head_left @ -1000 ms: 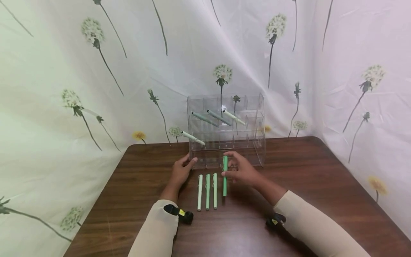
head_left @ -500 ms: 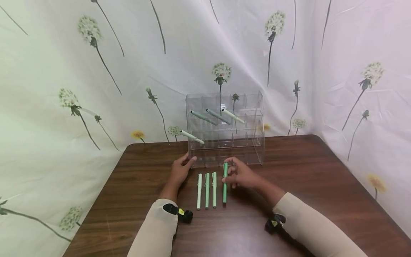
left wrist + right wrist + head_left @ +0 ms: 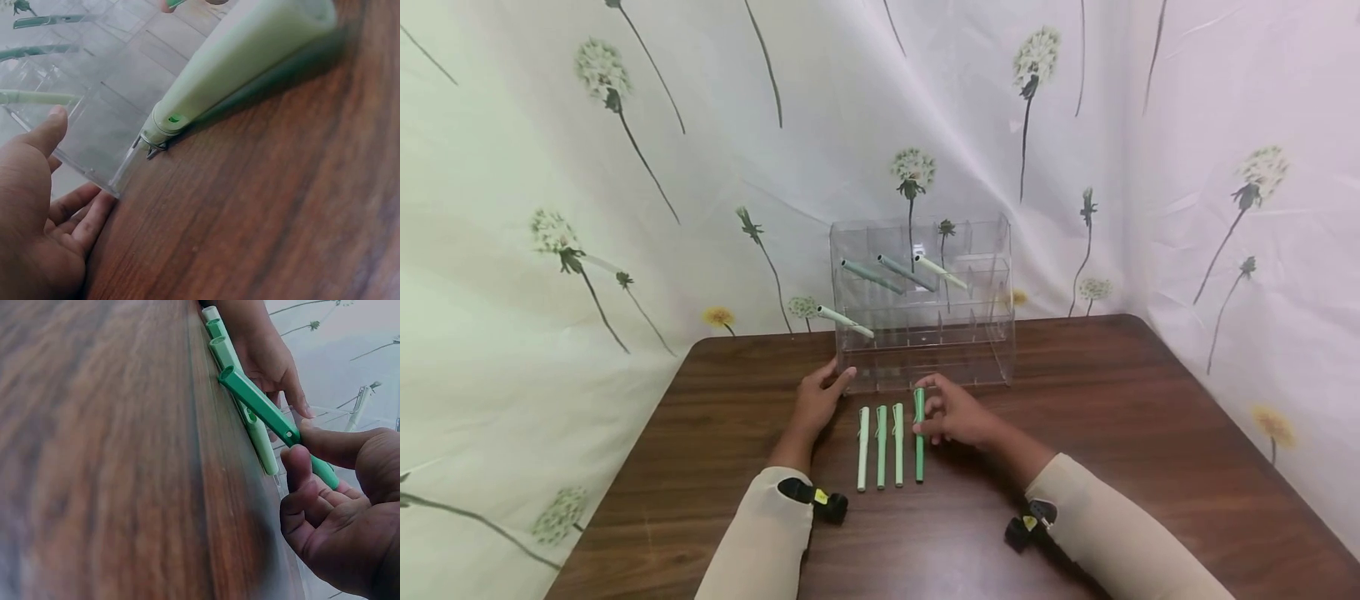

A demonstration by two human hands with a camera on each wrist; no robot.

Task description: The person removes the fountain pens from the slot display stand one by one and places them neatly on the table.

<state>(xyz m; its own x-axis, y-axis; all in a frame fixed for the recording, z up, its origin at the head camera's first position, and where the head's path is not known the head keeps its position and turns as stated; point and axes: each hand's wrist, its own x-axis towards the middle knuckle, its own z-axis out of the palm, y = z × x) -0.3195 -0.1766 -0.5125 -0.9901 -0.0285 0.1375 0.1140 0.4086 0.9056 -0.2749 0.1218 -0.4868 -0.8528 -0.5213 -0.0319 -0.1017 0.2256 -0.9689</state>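
My right hand (image 3: 958, 417) pinches a dark green pen (image 3: 259, 403) between thumb and fingers, its clip end toward the rack. The pen stands close over the wood, beside three paler pens on the table: a whitish pen (image 3: 862, 450), a mid-green pen (image 3: 882, 450) and a pale green pen (image 3: 898, 446). My left hand (image 3: 820, 404) holds the lower left corner of a clear plastic pen rack (image 3: 925, 333), thumb at the front edge and fingers round the outer side (image 3: 94, 215). In the rack lean a light mint pen (image 3: 846, 322), two grey-green pens (image 3: 872, 277) and a cream pen (image 3: 942, 272).
A brown wooden table (image 3: 1112, 400) lies under everything, its far edge close to a white curtain (image 3: 760, 150) printed with dandelions. Small black wrist cameras (image 3: 831, 508) sit at both cuffs of the light sleeves (image 3: 760, 533).
My right hand has drawn the dark green pen back and down, away from the rack, so it lines up beside the other three. The left hand keeps its place at the rack.
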